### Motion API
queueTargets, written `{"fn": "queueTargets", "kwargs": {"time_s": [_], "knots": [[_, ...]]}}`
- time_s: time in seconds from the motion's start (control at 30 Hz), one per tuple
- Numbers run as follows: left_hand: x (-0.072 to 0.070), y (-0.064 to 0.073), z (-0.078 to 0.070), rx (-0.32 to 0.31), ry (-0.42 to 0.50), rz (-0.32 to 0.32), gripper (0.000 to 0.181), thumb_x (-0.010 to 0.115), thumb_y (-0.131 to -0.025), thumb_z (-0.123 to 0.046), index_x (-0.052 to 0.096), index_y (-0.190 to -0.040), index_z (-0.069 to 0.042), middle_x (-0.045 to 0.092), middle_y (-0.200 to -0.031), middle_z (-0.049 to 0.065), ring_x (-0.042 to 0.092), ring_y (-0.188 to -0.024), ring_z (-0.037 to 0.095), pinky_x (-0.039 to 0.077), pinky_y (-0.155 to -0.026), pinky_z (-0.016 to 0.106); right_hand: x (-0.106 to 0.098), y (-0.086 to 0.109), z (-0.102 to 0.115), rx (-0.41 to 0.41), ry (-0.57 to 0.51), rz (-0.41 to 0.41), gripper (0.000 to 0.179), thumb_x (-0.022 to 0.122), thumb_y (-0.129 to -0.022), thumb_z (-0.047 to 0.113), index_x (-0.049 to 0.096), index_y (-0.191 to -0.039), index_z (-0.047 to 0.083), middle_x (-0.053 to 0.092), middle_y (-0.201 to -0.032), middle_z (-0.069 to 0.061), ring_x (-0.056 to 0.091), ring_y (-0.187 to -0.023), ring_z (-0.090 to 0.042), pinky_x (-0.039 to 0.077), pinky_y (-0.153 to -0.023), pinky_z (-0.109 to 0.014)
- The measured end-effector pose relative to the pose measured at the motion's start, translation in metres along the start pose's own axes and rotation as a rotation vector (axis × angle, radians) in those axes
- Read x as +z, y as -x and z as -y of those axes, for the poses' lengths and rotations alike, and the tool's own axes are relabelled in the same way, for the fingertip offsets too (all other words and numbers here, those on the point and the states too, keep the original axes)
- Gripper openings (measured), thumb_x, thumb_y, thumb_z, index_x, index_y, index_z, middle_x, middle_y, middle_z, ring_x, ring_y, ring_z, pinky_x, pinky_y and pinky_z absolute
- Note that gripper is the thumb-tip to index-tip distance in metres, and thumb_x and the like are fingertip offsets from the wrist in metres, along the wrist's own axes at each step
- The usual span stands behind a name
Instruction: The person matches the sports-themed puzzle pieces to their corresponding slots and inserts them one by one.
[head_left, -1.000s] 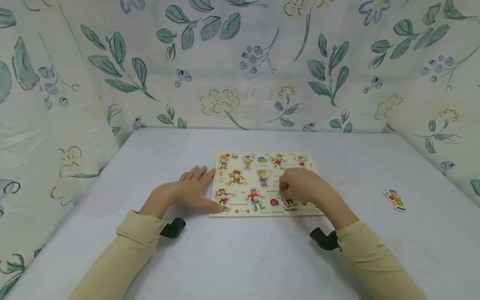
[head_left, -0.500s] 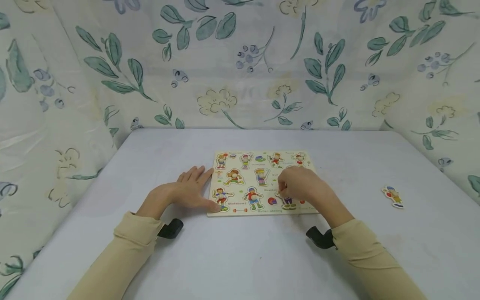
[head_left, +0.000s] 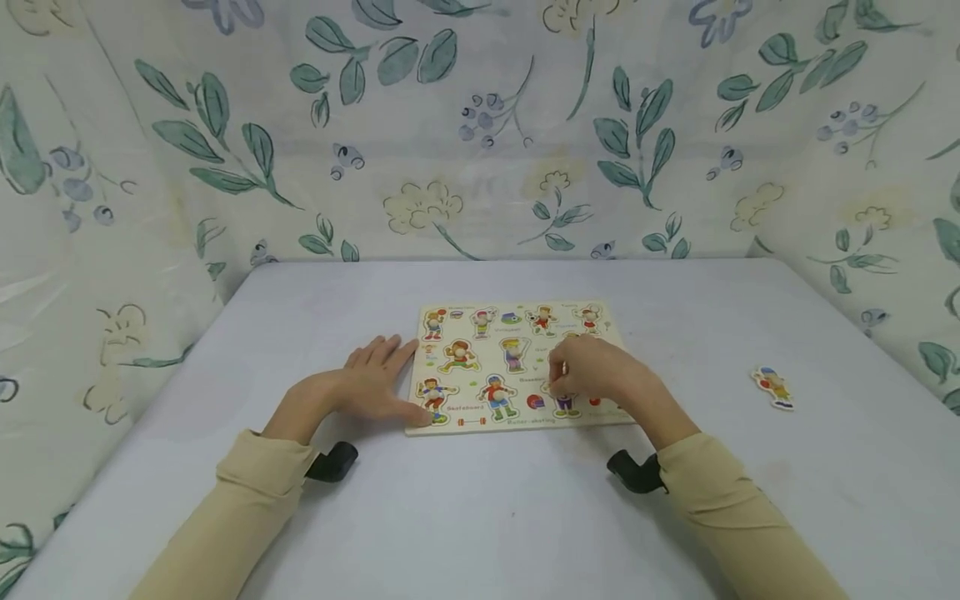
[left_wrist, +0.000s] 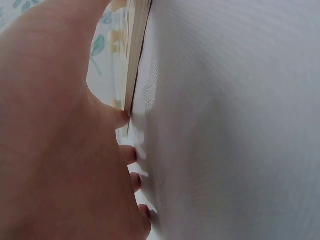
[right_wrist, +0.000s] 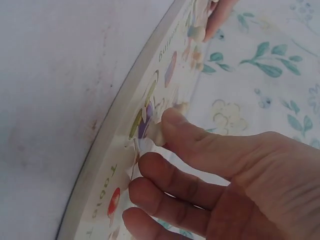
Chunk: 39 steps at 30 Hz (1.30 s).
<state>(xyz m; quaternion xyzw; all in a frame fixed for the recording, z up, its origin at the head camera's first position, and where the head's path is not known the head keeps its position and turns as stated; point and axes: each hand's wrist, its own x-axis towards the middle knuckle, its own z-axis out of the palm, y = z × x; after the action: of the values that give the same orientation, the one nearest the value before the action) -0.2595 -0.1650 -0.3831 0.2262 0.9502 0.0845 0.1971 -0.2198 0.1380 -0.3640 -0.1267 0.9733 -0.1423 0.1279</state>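
Observation:
A flat wooden peg puzzle board (head_left: 491, 422), printed with sports figures, lies on the table. My left hand (head_left: 360, 387) spreads over its left edge, fingers straight and thumb on the lower left corner. At the board's lower right, my right hand (head_left: 596, 371) pinches a puzzle piece (head_left: 566, 406) by its small round knob (right_wrist: 156, 134). Purple shorts show on that piece in the right wrist view; the hand hides its upper part in the head view. Several knobbed figure pieces, such as the skater piece (head_left: 497, 397), sit in the board around it.
One loose puzzle piece (head_left: 772, 388), a figure in a blue cap, lies on the white table (head_left: 480, 517) to the right of the board. A floral cloth (head_left: 420, 125) hangs behind and at the sides. Black wrist mounts (head_left: 333, 462) sit below both hands.
The head view has shifted slightly, so everything appears a little further left. Both hands keep nearly the same places on the board, with the right hand still pinching the puzzle piece.

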Motion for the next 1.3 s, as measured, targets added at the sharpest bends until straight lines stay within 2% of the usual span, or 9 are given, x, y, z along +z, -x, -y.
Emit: {"fn": "queueTargets", "kwargs": {"time_s": [0.23, 0.47, 0.7, 0.93, 1.1, 1.3], "knots": [[0.002, 0.003, 0.004, 0.01, 0.012, -0.007, 0.116, 0.065, -0.081, -0.066, 0.009, -0.158, 0.0, 0.004, -0.162, 0.029, -0.001, -0.148, 0.051, 0.004, -0.119, 0.064, 0.001, -0.001, 0.0, -0.023, 0.029, 0.006, 0.009, 0.074, -0.088, 0.017, 0.069, -0.081, 0.015, 0.064, -0.08, 0.003, 0.055, -0.071, -0.015, 0.045, -0.064, -0.027], [0.0, 0.002, 0.003, 0.013, 0.009, -0.015, 0.116, 0.066, -0.081, -0.066, 0.009, -0.158, -0.001, 0.005, -0.161, 0.029, 0.0, -0.147, 0.051, 0.004, -0.119, 0.064, 0.0, -0.001, 0.003, 0.002, 0.054, 0.016, 0.002, 0.072, -0.09, 0.018, 0.071, -0.091, 0.016, 0.066, -0.087, 0.003, 0.057, -0.076, -0.015, 0.049, -0.069, -0.029], [0.0, 0.0, 0.001, 0.009, 0.002, -0.017, 0.115, 0.064, -0.081, -0.067, 0.008, -0.158, -0.002, 0.004, -0.162, 0.029, 0.0, -0.148, 0.051, 0.004, -0.119, 0.064, -0.003, 0.001, 0.002, -0.016, 0.059, 0.009, 0.01, 0.069, -0.092, 0.02, 0.072, -0.102, 0.018, 0.066, -0.096, 0.0, 0.058, -0.08, -0.016, 0.05, -0.07, -0.03], [0.002, -0.002, 0.004, 0.009, 0.009, -0.008, 0.117, 0.066, -0.08, -0.067, 0.007, -0.158, -0.003, 0.002, -0.162, 0.028, -0.003, -0.148, 0.049, 0.002, -0.12, 0.062, -0.007, 0.003, -0.003, -0.023, 0.017, -0.039, 0.022, 0.069, -0.093, 0.023, 0.07, -0.114, 0.016, 0.066, -0.096, 0.0, 0.058, -0.081, -0.016, 0.05, -0.072, -0.032], [0.003, -0.001, 0.004, 0.004, 0.016, -0.002, 0.117, 0.065, -0.08, -0.068, 0.008, -0.158, -0.002, 0.002, -0.162, 0.028, -0.003, -0.148, 0.049, 0.002, -0.119, 0.063, -0.007, 0.004, -0.007, -0.052, 0.003, -0.069, 0.023, 0.067, -0.095, 0.022, 0.069, -0.117, 0.016, 0.065, -0.094, 0.0, 0.058, -0.075, -0.015, 0.05, -0.066, -0.029], [0.003, 0.0, 0.004, 0.01, 0.015, -0.013, 0.116, 0.066, -0.08, -0.067, 0.01, -0.157, -0.001, 0.004, -0.162, 0.029, 0.0, -0.148, 0.051, 0.004, -0.119, 0.064, -0.016, 0.011, -0.021, -0.09, 0.008, -0.17, 0.021, 0.064, -0.097, 0.021, 0.069, -0.116, 0.013, 0.065, -0.098, -0.002, 0.059, -0.08, -0.018, 0.052, -0.07, -0.032]]}}
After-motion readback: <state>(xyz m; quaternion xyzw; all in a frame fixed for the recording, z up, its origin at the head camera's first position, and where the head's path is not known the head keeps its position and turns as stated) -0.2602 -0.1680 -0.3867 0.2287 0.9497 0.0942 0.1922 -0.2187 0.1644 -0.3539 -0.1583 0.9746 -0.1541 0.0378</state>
